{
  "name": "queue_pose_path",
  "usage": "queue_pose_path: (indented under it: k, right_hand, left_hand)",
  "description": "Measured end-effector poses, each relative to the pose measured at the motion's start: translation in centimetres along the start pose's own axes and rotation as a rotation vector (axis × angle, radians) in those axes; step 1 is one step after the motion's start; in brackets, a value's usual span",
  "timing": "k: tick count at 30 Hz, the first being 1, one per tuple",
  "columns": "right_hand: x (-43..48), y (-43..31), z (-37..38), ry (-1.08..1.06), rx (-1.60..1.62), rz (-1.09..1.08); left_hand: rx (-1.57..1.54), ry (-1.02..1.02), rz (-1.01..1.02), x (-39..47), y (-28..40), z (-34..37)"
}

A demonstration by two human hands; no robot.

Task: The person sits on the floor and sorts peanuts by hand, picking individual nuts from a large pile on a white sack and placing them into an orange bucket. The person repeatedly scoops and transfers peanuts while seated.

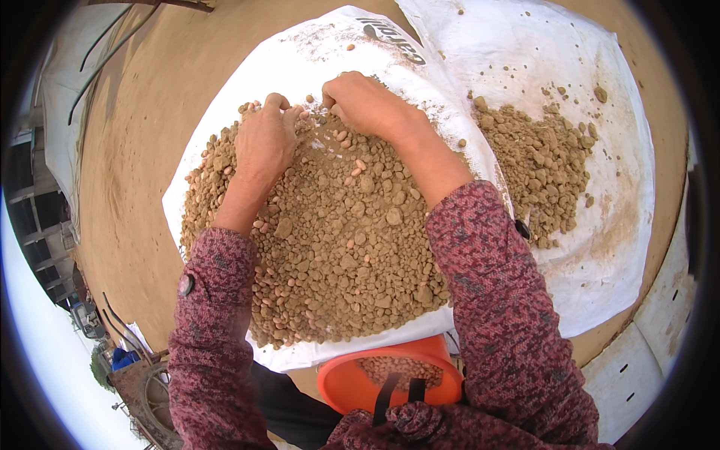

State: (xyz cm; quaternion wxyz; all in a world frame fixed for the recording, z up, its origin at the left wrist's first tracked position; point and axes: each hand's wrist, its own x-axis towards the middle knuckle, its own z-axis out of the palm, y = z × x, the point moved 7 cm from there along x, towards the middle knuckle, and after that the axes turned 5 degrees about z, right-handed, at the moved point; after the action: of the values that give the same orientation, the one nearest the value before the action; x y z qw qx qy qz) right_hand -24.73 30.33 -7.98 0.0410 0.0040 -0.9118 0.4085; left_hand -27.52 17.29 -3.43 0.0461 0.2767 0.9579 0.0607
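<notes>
A broad heap of brown soil clods (349, 261) mixed with pinkish peanut kernels (359, 166) covers much of a white woven sack sheet (292, 73). My left hand (267, 138) is over the far left part of the heap, thumb and forefinger bent close together. A pale kernel (304, 115) shows right beside those fingertips; whether they grip it is unclear. To the right, my right hand (363, 104) has its fingers curled down at the heap's far edge. Its fingertips are partly hidden, so anything inside them cannot be seen.
An orange bucket (337, 388) holding many kernels stands tilted below the sheet's near edge, close to my body. On the right, another white sheet (607, 270) carries a second pile of clods (534, 163). A wheeled metal cart (140, 388) is at lower left.
</notes>
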Motion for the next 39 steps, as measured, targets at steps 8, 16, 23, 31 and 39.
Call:
queue_pose_path:
  k: [8,16,23,31,39]
  right_hand:
    - [-0.7,0.0,-0.5,-0.327,0.438,0.035]
    - [-2.1,-2.2,0.8,-0.158,-0.079,0.049]
    - [-2.6,-3.5,0.9,-0.240,-0.144,-0.099]
    - [-3.3,-0.3,-2.6,-0.382,1.374,0.118]
    - [-4.5,-0.8,-0.9,-0.370,0.470,0.205]
  left_hand:
    - [0.080,-0.130,0.115,2.1,0.6,3.9]
    - [-0.844,-0.228,-0.126,1.6,-2.0,3.2]
    - [-1.773,-0.130,-0.374,2.8,-3.0,3.1]
    - [-0.117,0.069,0.044,4.0,-0.5,4.0]
    - [-1.080,-0.190,-0.240,1.8,-1.6,3.7]
